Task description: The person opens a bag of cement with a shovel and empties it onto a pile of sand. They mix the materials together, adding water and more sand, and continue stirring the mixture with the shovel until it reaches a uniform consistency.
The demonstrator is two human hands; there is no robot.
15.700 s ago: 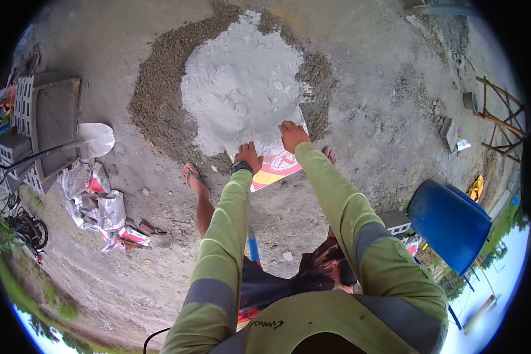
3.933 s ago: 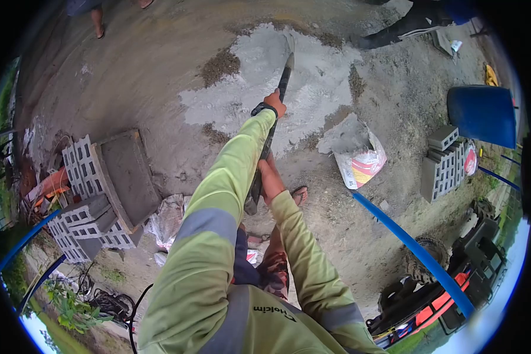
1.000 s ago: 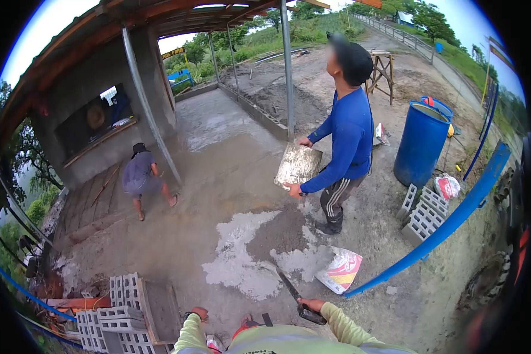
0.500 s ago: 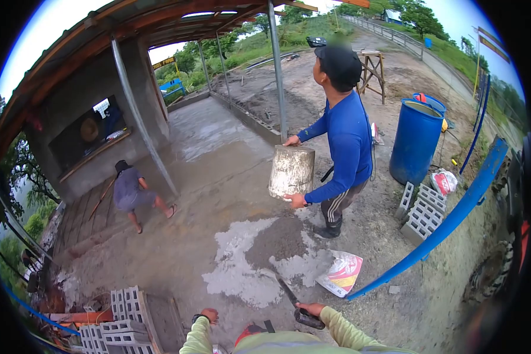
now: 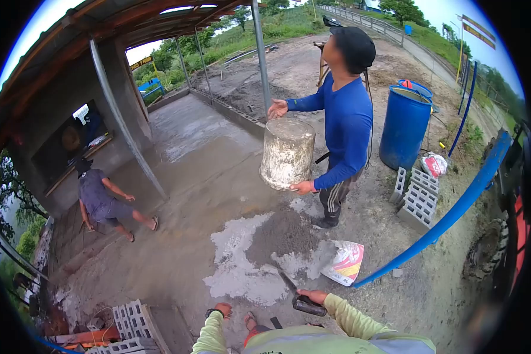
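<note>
My right hand (image 5: 312,296) is closed round the dark handle of a shovel (image 5: 290,284), whose blade end reaches the edge of the grey cement mix (image 5: 239,265) on the ground. Low in the view, my left hand (image 5: 222,310) hangs beside my body, a dark band at its wrist; its fingers are too small to make out. Beyond the mix a person in blue (image 5: 351,118) holds a dirty whitish bucket (image 5: 287,154) upside down, one hand under its lower rim, the other raised open beside its top. A cement bag (image 5: 344,262) lies right of the mix.
A second person (image 5: 103,197) bends near the wall at left. Blue drums (image 5: 405,127) and hollow blocks (image 5: 419,200) stand at right, behind a curved blue pipe (image 5: 448,227). More blocks (image 5: 133,321) lie at lower left. Metal posts (image 5: 121,112) hold up the roof.
The person in blue has lifted one hand off the bucket's top and turned the face upward. The bending person has shifted, with an arm now out. The view has moved slightly.
</note>
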